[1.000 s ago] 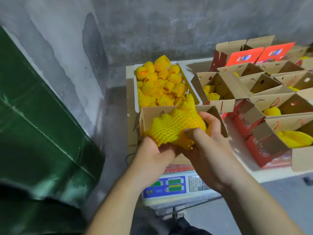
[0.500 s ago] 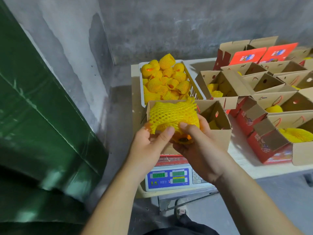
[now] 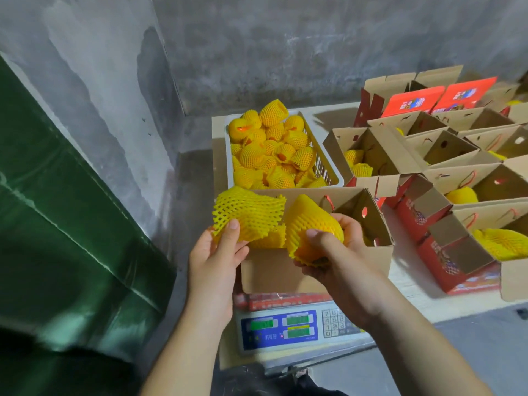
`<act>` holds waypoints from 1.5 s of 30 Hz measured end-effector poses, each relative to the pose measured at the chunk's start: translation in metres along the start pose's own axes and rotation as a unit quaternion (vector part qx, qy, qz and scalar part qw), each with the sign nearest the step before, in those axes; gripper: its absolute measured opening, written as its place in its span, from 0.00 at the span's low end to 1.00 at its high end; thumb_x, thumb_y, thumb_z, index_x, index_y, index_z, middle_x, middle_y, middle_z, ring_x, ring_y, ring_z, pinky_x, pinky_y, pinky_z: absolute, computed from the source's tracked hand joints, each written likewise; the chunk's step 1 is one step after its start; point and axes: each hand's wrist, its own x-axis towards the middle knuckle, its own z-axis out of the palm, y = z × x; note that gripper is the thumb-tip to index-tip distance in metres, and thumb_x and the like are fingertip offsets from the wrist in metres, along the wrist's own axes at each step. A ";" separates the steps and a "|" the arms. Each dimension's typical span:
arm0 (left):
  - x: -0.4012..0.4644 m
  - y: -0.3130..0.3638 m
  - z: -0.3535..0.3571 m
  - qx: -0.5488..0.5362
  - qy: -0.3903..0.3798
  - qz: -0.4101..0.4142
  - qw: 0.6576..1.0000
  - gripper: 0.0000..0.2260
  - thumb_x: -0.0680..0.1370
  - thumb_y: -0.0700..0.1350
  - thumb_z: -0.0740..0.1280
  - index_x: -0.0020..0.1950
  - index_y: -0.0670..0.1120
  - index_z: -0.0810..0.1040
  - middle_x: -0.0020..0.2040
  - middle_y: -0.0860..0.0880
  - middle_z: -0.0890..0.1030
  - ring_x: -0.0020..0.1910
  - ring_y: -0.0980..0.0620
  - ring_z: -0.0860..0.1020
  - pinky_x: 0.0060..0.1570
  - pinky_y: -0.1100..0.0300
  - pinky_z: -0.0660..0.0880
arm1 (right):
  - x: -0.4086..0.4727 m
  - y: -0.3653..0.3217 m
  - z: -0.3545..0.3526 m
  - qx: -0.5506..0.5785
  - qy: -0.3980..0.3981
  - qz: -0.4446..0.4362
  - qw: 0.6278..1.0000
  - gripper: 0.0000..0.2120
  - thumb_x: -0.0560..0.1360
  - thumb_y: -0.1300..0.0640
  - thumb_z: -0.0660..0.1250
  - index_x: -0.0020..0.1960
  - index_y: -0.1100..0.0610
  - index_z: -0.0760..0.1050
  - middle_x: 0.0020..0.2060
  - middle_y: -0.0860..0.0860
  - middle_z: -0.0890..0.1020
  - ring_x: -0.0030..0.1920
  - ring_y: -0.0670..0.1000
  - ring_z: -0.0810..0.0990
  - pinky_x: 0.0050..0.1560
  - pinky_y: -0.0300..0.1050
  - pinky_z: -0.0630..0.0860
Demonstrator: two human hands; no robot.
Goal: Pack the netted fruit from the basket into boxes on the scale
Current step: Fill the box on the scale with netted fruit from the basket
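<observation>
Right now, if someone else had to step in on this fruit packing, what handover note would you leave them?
Left hand pinches a loose yellow foam net. Right hand grips a netted fruit over the open box on the scale.
The basket behind it is piled with netted fruit.
Done: the side boxes hold some fruit.
Left: set this fruit in the box, keep filling from the basket. The scale's readout is too blurred to read.
</observation>
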 end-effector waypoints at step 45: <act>0.281 -0.011 0.132 0.714 -0.249 -0.090 0.648 0.28 0.82 0.55 0.69 0.81 0.51 0.67 0.80 0.46 0.69 0.74 0.43 0.72 0.68 0.52 0.73 | 0.349 -0.078 -0.071 -0.745 -0.059 0.019 0.664 0.28 0.78 0.45 0.70 0.73 0.54 0.68 0.68 0.60 0.72 0.68 0.65 0.70 0.62 0.59 0.74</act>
